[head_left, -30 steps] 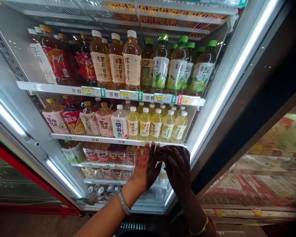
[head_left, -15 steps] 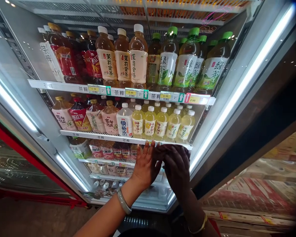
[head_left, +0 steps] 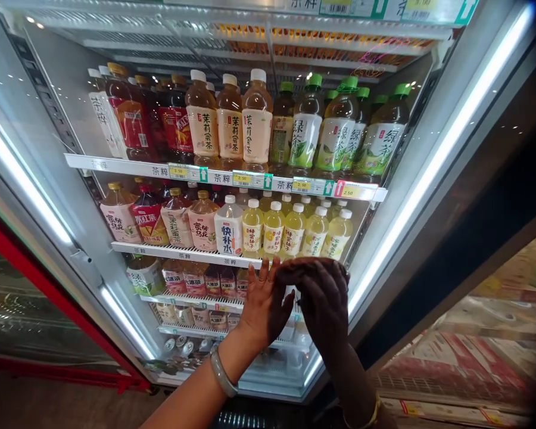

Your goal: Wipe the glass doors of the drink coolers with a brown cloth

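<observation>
A closed glass door stands in front of me, with lit drink shelves behind it. My left hand (head_left: 264,301) is against the glass, its fingers stretched out and apart. Beside it, my right hand (head_left: 324,301) has its fingers curled over a dark brown cloth (head_left: 297,269) that is pressed to the glass. The cloth reaches over to the index-finger side of my left hand; whether that hand grips any of it I cannot tell. Behind the hands are yellow drink bottles (head_left: 273,229) on the second shelf. Part of the cloth lies hidden under my right fingers.
Tea bottles (head_left: 256,122) fill the upper shelf above a price rail (head_left: 223,178). Lower shelves hold more bottles (head_left: 194,278) and some cans (head_left: 187,347). Bright light strips (head_left: 442,155) line both sides. A red-framed cabinet (head_left: 62,298) is at left, another display (head_left: 455,357) at right.
The view has tilted up a little, so the shelves sit lower in the picture and an upper price rail shows. Both hands stay at nearly the same place, the right with the cloth slightly farther right.
</observation>
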Demonstrator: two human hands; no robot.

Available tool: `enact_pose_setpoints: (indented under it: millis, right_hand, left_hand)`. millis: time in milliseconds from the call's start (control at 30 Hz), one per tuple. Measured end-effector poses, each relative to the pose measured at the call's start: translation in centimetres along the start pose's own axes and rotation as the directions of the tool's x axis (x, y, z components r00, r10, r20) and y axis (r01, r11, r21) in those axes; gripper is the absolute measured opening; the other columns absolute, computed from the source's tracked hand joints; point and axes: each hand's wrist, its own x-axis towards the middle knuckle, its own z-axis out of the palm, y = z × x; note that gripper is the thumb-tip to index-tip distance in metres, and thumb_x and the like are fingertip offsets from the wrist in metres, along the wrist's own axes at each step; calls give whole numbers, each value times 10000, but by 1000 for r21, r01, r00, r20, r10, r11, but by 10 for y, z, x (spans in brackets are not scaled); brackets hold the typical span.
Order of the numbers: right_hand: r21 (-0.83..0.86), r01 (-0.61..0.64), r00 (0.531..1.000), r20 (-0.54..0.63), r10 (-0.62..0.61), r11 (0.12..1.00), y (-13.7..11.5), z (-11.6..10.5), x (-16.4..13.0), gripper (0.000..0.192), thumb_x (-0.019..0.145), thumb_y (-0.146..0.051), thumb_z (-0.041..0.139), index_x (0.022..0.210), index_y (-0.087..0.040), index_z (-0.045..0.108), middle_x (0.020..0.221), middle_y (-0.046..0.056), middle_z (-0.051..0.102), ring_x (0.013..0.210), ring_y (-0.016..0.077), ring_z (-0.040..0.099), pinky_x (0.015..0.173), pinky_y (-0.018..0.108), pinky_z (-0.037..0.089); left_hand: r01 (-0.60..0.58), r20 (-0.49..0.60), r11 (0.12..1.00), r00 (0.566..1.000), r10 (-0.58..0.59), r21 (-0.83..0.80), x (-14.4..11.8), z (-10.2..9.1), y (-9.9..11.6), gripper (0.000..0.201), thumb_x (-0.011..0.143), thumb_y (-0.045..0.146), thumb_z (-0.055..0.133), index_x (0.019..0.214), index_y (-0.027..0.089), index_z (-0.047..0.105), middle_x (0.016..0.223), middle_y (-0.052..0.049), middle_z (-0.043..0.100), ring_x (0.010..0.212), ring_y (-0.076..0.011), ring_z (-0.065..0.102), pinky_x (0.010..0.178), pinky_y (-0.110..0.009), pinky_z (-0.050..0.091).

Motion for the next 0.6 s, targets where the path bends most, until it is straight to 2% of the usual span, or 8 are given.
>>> enact_pose_setpoints:
  millis: [67, 133, 200, 267, 333, 400, 500, 600]
  right_hand:
    - [-6, -3, 1000, 25, 3, 1000, 7, -3, -21, 384, 925, -181, 700, 1294, -272, 643, 1476, 92, 584, 1527, 339, 417, 1251, 657, 363]
    - [-23, -83, 996, -36, 82, 996, 23, -13, -25, 391, 910, -188, 711, 1287, -263, 640, 1501, 107, 563, 1511, 354, 436, 1233, 695, 353]
    - [-25, -190, 974, -127, 186, 981, 36, -25, -8, 465, 892, -222, 720, 1343, -252, 607, 1542, 137, 524, 1513, 388, 425, 1204, 755, 334]
    - [-12, -257, 947, -202, 250, 966, 38, -31, 23, 554, 883, -252, 714, 1415, -234, 558, 1578, 165, 486, 1535, 413, 381, 1193, 787, 310]
    - [-2, -242, 945, -226, 235, 970, 27, -27, 49, 573, 890, -256, 705, 1437, -236, 537, 1599, 163, 465, 1553, 404, 355, 1211, 769, 305]
    - [-7, -147, 976, -162, 144, 989, 10, -17, 57, 519, 907, -231, 699, 1406, -255, 558, 1592, 137, 478, 1558, 380, 355, 1234, 723, 326]
    - [-11, -26, 1000, -15, 26, 1000, -2, -6, 29, 439, 922, -167, 685, 1341, -268, 603, 1518, 105, 554, 1539, 341, 393, 1243, 661, 369]
    - [1, -86, 995, -41, 86, 996, 16, -13, -8, 431, 918, -174, 685, 1335, -252, 614, 1498, 123, 562, 1499, 346, 445, 1218, 688, 376]
  left_hand:
    - [-2, -4, 1000, 1000, 2, -4, 1, -1, -2, 844, 990, 198, 545, 1687, 149, 71, 1689, -165, 334, 1644, -258, 15, 1339, -542, 46]
    - [-10, -4, 1000, 1000, 10, -13, 3, -3, -3, 853, 983, 187, 547, 1686, 149, 67, 1682, -169, 351, 1644, -259, 16, 1337, -554, 55]
    - [-4, 6, 1000, 1000, 4, -22, 7, -3, -1, 860, 980, 183, 542, 1688, 160, 52, 1684, -166, 350, 1644, -266, 12, 1331, -580, 68]
    - [10, 21, 999, 1000, -9, -31, 12, -3, 3, 859, 983, 180, 529, 1688, 164, 40, 1692, -169, 333, 1643, -281, -2, 1324, -604, 82]
    - [15, 31, 999, 999, -14, -36, 17, -1, 8, 846, 990, 185, 522, 1688, 158, 45, 1698, -181, 314, 1641, -295, -9, 1320, -614, 91]
    - [11, 18, 999, 1000, -10, -43, 20, 0, 11, 823, 994, 190, 523, 1688, 164, 80, 1691, -185, 331, 1641, -299, 3, 1319, -613, 99]
    - [15, -6, 999, 1000, -15, -50, 20, -1, 8, 798, 987, 175, 536, 1682, 182, 146, 1677, -176, 367, 1644, -292, 29, 1324, -600, 95]
    - [11, -22, 999, 1000, -12, -34, 20, -6, -1, 807, 982, 159, 532, 1683, 164, 131, 1692, -177, 330, 1646, -277, 29, 1332, -576, 54]
